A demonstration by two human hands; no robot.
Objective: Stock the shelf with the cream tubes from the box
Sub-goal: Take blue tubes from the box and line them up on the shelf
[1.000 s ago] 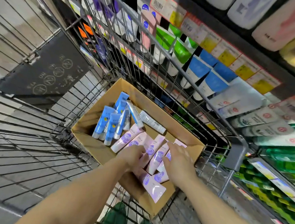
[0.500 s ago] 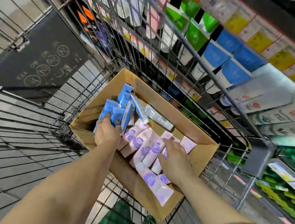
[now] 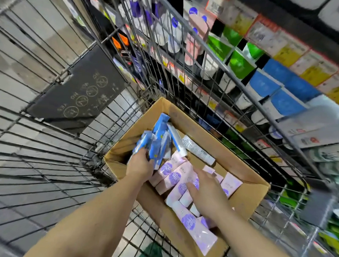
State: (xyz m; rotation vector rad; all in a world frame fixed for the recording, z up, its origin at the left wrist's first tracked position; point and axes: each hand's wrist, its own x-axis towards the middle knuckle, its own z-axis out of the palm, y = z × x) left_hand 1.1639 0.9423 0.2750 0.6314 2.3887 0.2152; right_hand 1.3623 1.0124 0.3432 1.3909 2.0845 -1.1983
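Note:
An open cardboard box (image 3: 245,199) sits in a wire cart. Inside lie several blue cream tubes (image 3: 158,142) at the far left, several pink tubes with purple circles (image 3: 174,177) in the middle and near end, and a white tube (image 3: 198,149) by the far wall. My left hand (image 3: 140,166) grips a bunch of the blue tubes and holds them slightly raised. Over the pink tubes, my right hand (image 3: 206,190) rests with its fingers spread and fairly straight. The shelf (image 3: 265,60) with standing tubes is beyond the cart's right side.
The wire cart (image 3: 222,58) surrounds the box, its tall mesh wall standing between box and shelf. A dark sign plate (image 3: 79,93) hangs on the cart's far left wall. Price labels (image 3: 313,70) line the shelf edges. Grey floor tiles show through the cart's left mesh.
My left hand moved from the pink tubes to the blue tubes, closed around a bunch and lifted them a little. My right hand stayed over the pink tubes.

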